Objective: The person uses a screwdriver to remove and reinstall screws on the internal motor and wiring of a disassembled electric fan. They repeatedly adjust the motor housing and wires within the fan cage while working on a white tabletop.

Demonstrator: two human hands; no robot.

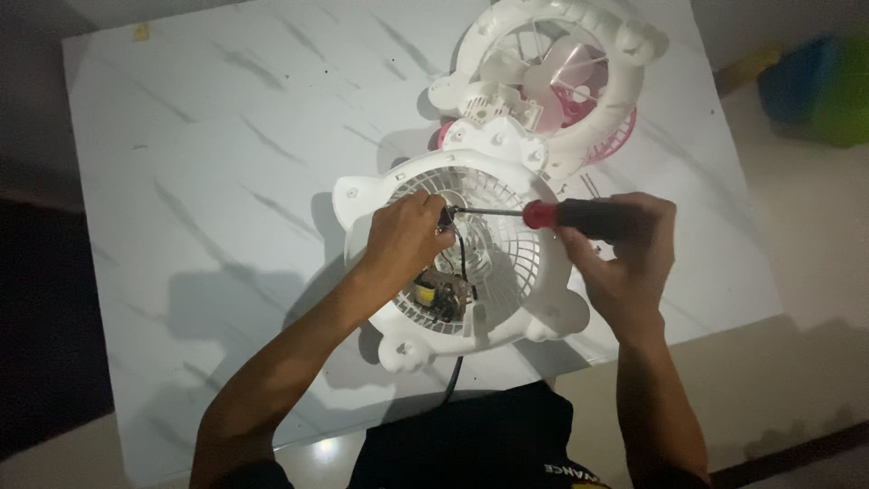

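While both hands work over the white marble-patterned table (208, 181), the job looks partway through, as far as I can judge: one fan is already apart, its pieces lying at the far edge, and the near one is open with its motor bare.

Counts, largest first:
- One table.
- Two fan housings. Near one, the white fan grille (507, 263), lies flat in front of the person. Far one, the white fan shell (579, 63), lies just beyond it, touching or overlapping its rim, with pale pink blades inside and a pink part beneath.
- One screwdriver (579, 215), red and black handle, shaft level, tip at the grille's hub.
- One motor (441, 294), copper windings showing, inside the grille; a black cord runs off the near table edge.

Right hand (625, 249) is clamped round the screwdriver handle. Left hand (407, 240) rests on the grille, fingers pinched together at the tip; what they pinch is too small to tell.

Left to do, judging by this: fasteners at the hub.
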